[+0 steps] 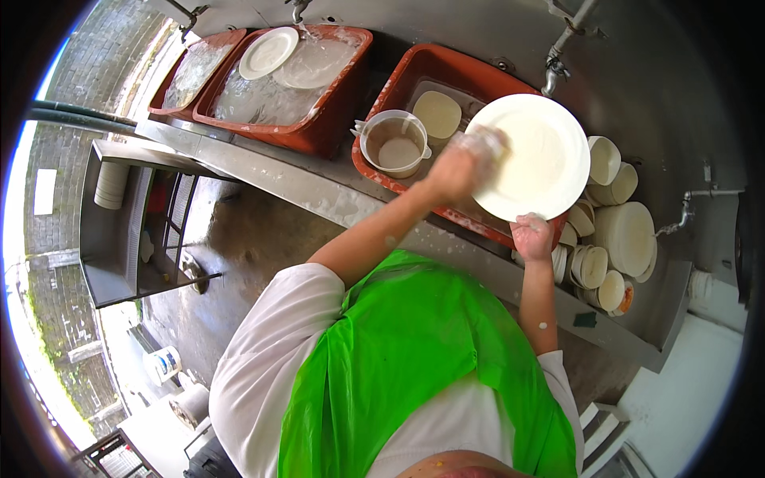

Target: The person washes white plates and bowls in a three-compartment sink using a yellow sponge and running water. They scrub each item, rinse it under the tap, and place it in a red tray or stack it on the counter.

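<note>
My right hand (533, 236) grips the lower rim of a large white round plate (538, 158), which is tilted with its face towards me. Over the plate's left part lies my left hand (466, 164), blurred by motion and closed on a whitish, foamy scrubber whose exact kind cannot be told. Beneath both hands is a red-brown plastic basin (439, 57) with cloudy water. In it stand a clear plastic tub (393, 140) with handles and a pale squarish dish (437, 113).
To the left, a red-brown basin (323, 128) brims with water under a running tap (299, 11); a white oval plate (269, 52) lies at its top. Stacked bowls (591, 266) and plates (627, 239) stand right. Another tap (553, 77) hangs close above the held plate.
</note>
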Demonstrator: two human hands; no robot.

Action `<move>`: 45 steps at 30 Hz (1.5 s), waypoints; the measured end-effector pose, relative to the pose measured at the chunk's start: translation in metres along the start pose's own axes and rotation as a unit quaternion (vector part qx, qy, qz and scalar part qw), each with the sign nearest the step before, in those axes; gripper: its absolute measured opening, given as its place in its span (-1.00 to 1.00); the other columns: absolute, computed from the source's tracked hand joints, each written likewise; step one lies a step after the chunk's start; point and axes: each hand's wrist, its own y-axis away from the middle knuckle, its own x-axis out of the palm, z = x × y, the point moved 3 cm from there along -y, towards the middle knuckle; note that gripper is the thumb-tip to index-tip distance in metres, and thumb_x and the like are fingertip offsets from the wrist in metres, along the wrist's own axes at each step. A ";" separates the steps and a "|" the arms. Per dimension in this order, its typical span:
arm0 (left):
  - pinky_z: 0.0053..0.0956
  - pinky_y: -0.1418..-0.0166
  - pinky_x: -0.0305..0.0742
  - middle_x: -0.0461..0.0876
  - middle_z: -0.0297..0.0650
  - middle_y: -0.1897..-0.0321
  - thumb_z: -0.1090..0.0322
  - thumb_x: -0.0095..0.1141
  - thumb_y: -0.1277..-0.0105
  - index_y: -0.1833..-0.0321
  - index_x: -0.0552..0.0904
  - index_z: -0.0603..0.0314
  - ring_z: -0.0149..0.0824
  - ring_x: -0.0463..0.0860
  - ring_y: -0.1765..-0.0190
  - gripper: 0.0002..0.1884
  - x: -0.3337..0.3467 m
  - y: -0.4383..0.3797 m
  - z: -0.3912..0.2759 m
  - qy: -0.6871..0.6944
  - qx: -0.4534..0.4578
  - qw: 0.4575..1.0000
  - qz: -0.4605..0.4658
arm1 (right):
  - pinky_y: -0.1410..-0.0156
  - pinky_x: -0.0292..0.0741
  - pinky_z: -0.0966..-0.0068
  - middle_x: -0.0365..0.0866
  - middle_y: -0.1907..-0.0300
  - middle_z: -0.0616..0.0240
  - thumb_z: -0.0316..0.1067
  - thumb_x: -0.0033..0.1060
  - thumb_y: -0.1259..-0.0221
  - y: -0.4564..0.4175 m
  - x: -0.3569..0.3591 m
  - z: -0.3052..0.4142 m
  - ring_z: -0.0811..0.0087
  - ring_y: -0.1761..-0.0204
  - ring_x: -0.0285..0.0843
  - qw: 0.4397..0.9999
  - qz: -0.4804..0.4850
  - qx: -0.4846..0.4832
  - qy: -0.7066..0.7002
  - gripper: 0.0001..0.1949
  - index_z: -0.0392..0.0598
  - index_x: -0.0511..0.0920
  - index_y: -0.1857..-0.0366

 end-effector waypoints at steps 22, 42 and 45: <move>-0.45 0.16 0.65 0.61 -0.11 0.01 0.20 0.04 -0.49 -0.35 0.39 0.28 -0.28 0.72 0.14 -0.54 -0.133 0.045 0.128 0.476 -0.419 0.773 -0.030 | -0.52 0.04 -0.12 -0.11 -0.60 0.06 0.14 0.24 -0.23 -0.156 -0.280 -0.074 0.00 -0.59 -0.13 0.839 -0.229 0.359 0.340 -0.13 0.05 0.06 -0.55; -0.41 0.07 0.63 0.63 -0.09 -0.01 0.25 0.03 -0.50 -0.33 0.41 0.28 -0.26 0.70 0.11 -0.58 -0.125 0.101 0.143 0.510 -0.509 0.662 -0.207 | -0.49 0.18 0.21 0.22 -0.44 0.01 -0.18 0.36 -0.19 -0.217 -0.273 -0.146 0.17 -0.45 0.18 0.706 -0.369 0.305 0.523 -0.25 -0.16 0.23 -0.44; -0.39 0.04 0.62 0.61 -0.08 -0.05 0.23 0.02 -0.50 -0.35 0.38 0.28 -0.25 0.69 0.06 -0.56 -0.127 0.114 0.146 0.507 -0.506 0.664 -0.213 | -0.48 0.20 0.26 0.27 -0.42 0.00 -0.23 0.38 -0.18 -0.205 -0.267 -0.141 0.19 -0.43 0.23 0.758 -0.348 0.265 0.484 -0.27 -0.19 0.26 -0.42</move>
